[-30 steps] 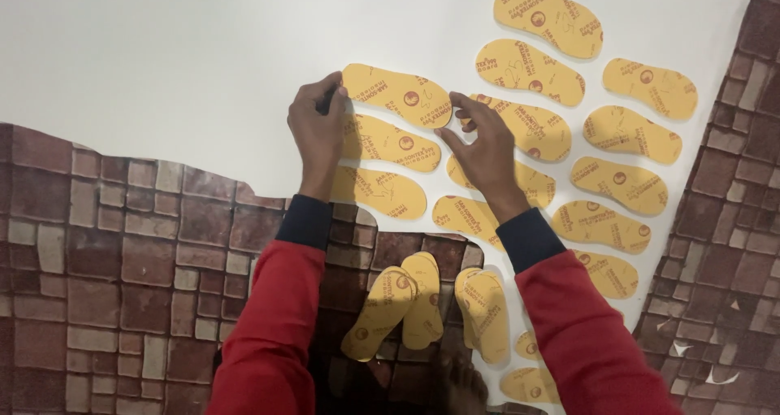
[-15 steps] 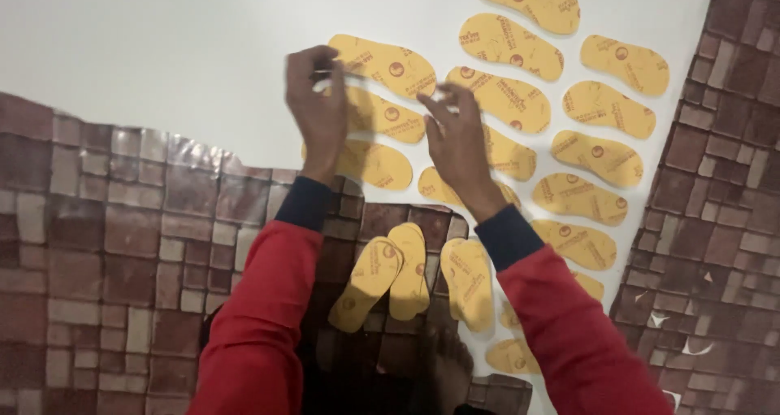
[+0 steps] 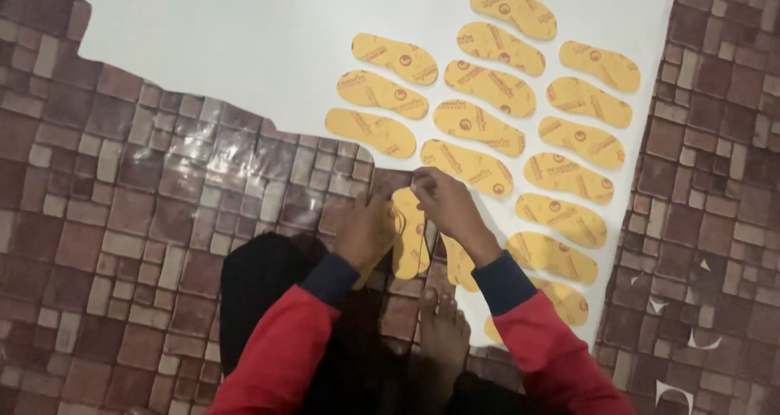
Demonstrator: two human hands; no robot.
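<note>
Hands at the sheet's near edge
Left hand and right hand grasp one yellow sole (others lie in rows) on the white sheet.

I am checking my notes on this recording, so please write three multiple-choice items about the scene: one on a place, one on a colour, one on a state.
1. Where do the laid-out insoles lie?
A. On a white sheet
B. In a basket
C. On a chair

2. What colour are the insoles?
A. Blue
B. Yellow-orange
C. Black

3. What are the two hands doing?
A. Resting flat, apart, on bare floor
B. Both at the small pile of insoles near the person's foot
C. Raised out of view

Answers:
1. A: the rows lie flat on the white sheet, which is spread over the brick-patterned floor.
2. B: every insole is yellow-orange with a reddish print.
3. B: the left hand and the right hand meet at the small pile of insoles, just ahead of the bare foot.
</note>
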